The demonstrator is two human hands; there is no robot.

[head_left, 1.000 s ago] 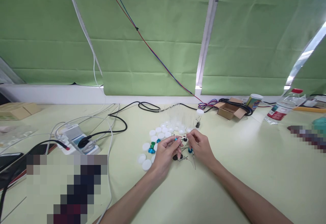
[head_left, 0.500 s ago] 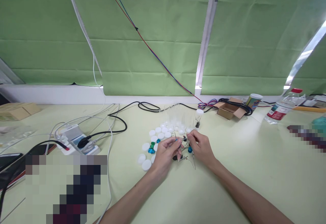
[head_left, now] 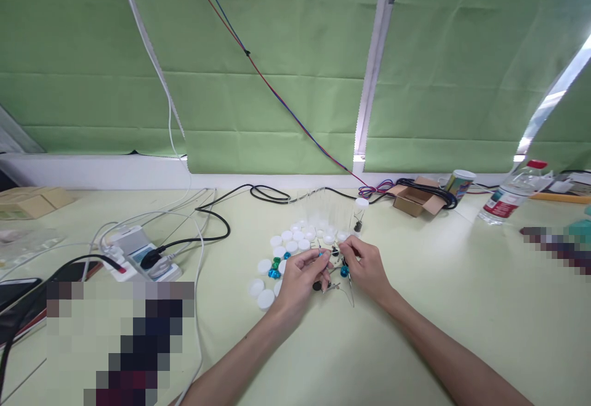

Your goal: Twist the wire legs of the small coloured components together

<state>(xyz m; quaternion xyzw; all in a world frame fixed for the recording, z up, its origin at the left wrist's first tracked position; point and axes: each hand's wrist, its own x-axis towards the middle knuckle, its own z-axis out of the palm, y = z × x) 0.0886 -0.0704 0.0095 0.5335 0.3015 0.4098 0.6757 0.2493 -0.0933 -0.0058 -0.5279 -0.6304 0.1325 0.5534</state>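
Observation:
My left hand (head_left: 302, 274) is closed in a pinch round a small blue part with thin wire leads (head_left: 320, 250), whose lower end is hidden by the fingers. Just to the right, my right hand (head_left: 364, 266) has thumb and forefinger pressed together at a thin wire lead, its far end out of sight. Below and between the hands lie a round black piece (head_left: 317, 285), a shiny blue piece (head_left: 344, 271) and loose wire leads (head_left: 345, 293). A small black part (head_left: 335, 250) shows behind the fingertips.
White round caps (head_left: 265, 299) lie left of my hands, with blue pieces (head_left: 274, 274) and a green piece (head_left: 276, 262) among them. Clear tubes (head_left: 318, 209) stand behind; a white-capped one (head_left: 362, 203) holds black parts. A power strip (head_left: 138, 255), cardboard box (head_left: 415, 200) and bottle (head_left: 508, 200) flank them.
Both hands stay almost in place. The blue part in my left fingers has shifted very slightly, and the right fingertips remain pinched.

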